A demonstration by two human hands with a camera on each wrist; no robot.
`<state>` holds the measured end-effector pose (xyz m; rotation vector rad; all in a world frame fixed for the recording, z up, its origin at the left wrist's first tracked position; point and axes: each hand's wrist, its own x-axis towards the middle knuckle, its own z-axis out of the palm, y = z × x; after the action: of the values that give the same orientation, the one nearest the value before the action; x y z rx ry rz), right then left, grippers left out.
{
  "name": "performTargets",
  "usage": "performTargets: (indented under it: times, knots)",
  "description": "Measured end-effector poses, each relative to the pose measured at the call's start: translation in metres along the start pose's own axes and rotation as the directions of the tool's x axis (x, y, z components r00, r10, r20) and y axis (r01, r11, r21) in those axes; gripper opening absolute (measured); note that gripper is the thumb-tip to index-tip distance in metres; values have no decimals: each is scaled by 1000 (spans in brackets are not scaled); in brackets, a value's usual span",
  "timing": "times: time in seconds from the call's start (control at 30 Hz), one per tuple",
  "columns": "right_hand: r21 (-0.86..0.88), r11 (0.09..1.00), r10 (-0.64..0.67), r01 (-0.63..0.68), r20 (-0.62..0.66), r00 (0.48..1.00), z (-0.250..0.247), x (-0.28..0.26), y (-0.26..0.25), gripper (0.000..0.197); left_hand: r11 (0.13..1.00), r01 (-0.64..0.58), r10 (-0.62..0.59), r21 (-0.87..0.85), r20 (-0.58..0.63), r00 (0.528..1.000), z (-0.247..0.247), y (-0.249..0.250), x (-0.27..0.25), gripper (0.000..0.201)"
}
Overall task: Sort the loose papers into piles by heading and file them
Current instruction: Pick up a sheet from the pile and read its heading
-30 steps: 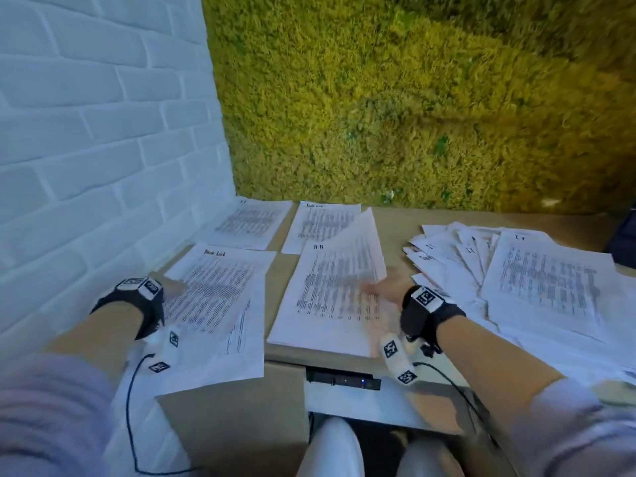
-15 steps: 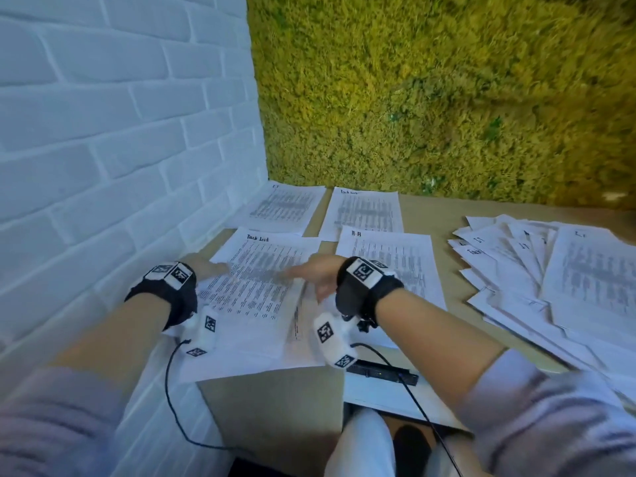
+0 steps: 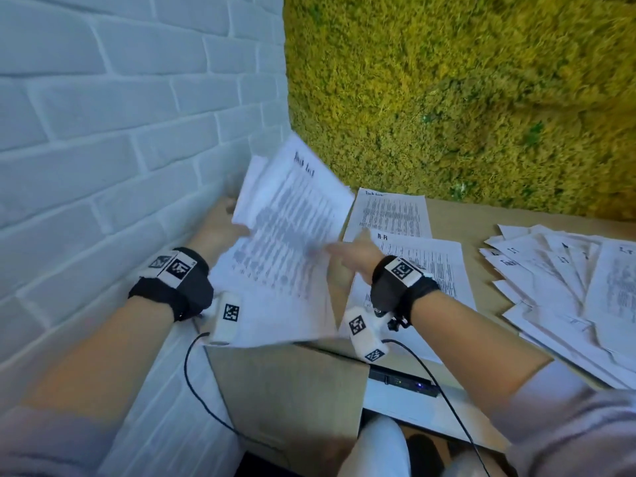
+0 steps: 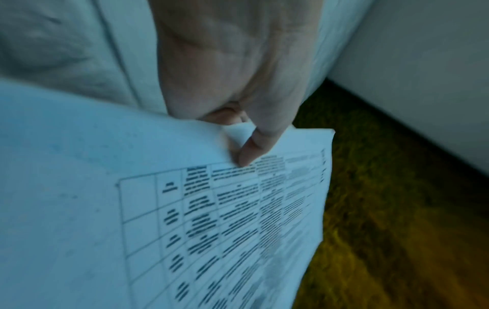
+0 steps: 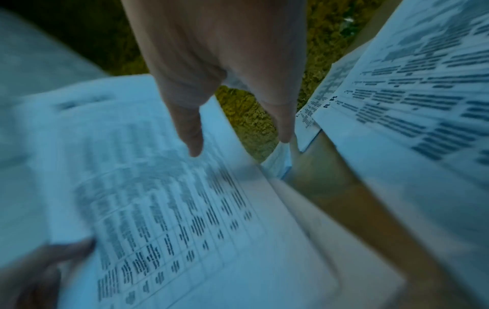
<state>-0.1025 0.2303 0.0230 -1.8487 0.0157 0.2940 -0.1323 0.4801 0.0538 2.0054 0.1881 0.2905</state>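
A stack of printed sheets headed "Task List" (image 3: 285, 242) is lifted off the table's left end and tilted up toward the brick wall. My left hand (image 3: 237, 222) grips its left edge; in the left wrist view the thumb (image 4: 251, 150) presses on the top sheet (image 4: 211, 230). My right hand (image 3: 335, 249) reaches across with straight fingers (image 5: 193, 135) touching the stack's right edge (image 5: 158, 198). Flat on the table lie another Task List sheet (image 3: 392, 211) and a pile headed "R-R" (image 3: 430, 266). The loose unsorted papers (image 3: 557, 287) are fanned out at the right.
A white brick wall (image 3: 103, 132) runs close along the left and a moss wall (image 3: 447, 98) stands behind the tan table (image 3: 457, 218). A black device (image 3: 402, 382) sits under the table's front edge. Wrist cables hang below both arms.
My right hand left the R-R pile and moved left to the Task List stack. That stack, flat on the table before, is now raised and tilted by my left hand.
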Motion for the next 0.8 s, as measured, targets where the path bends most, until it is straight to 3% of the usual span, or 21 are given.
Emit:
performTargets:
  times: [0.03, 0.07, 0.17, 0.23, 0.3, 0.37, 0.5, 0.57, 0.67, 0.73, 0.8]
  knots:
    - [101, 993, -57, 59, -19, 998, -6, -4, -6, 117, 996, -76, 74, -44, -55, 996, -8, 19, -4, 51]
    - [182, 976, -116, 116, -10, 993, -11, -6, -16, 104, 983, -161, 152, -94, -91, 984, -15, 34, -5, 47]
    - [253, 898, -373, 361, 2, 928, -19, -20, -60, 48, 910, -356, 316, -213, -200, 928, -28, 76, -11, 36]
    - [221, 827, -509, 518, -98, 855, -17, -25, -88, 35, 870, -437, 361, -227, -310, 879, -29, 95, -13, 32]
    - [184, 794, -563, 580, -137, 815, -14, -24, -99, 31, 854, -476, 386, -209, -359, 850, -22, 99, -17, 28]
    - [167, 818, -537, 550, -119, 835, -10, -14, -88, 35, 874, -431, 328, -225, -382, 864, -13, 83, -14, 26]
    - [100, 919, -382, 380, -8, 924, 6, -1, -36, 66, 943, -215, 123, -254, -332, 935, 7, 16, 5, 33]
    - [115, 946, -310, 305, 37, 950, 16, 4, -16, 62, 953, -144, 61, -268, -294, 954, 19, 2, 0, 29]
    - [165, 946, -281, 279, -16, 960, 34, 9, -7, 45, 963, -139, 31, -232, -416, 909, 28, 1, 0, 10]
    - [158, 935, -312, 318, -60, 948, 45, 12, -9, 49, 957, -192, 57, -218, -509, 859, 21, 4, 11, 15]
    - [179, 948, -254, 262, -67, 965, 54, 15, -7, 55, 981, -149, 62, -124, -528, 847, 9, 0, 22, 14]
